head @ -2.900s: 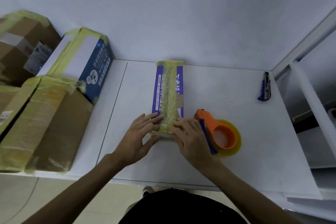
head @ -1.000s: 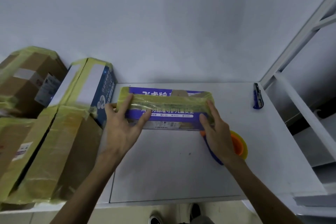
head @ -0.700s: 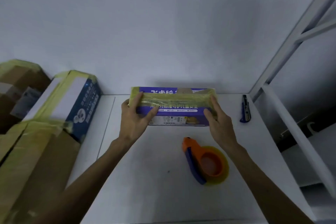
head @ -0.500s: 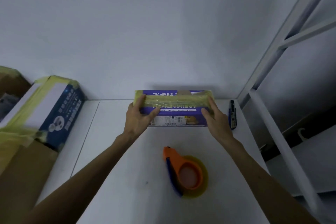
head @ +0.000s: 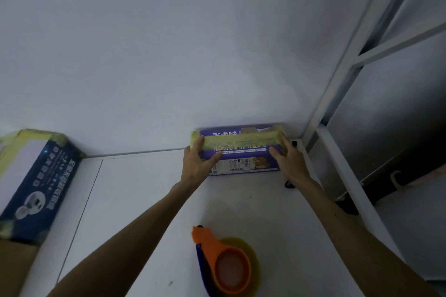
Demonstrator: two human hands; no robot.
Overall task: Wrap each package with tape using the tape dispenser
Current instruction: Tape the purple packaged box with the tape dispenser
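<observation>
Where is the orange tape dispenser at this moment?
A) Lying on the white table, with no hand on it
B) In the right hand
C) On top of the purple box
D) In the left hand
A: the tape dispenser lies on the table near the person, while the left hand and the right hand both hold the purple box by the wall.
</observation>
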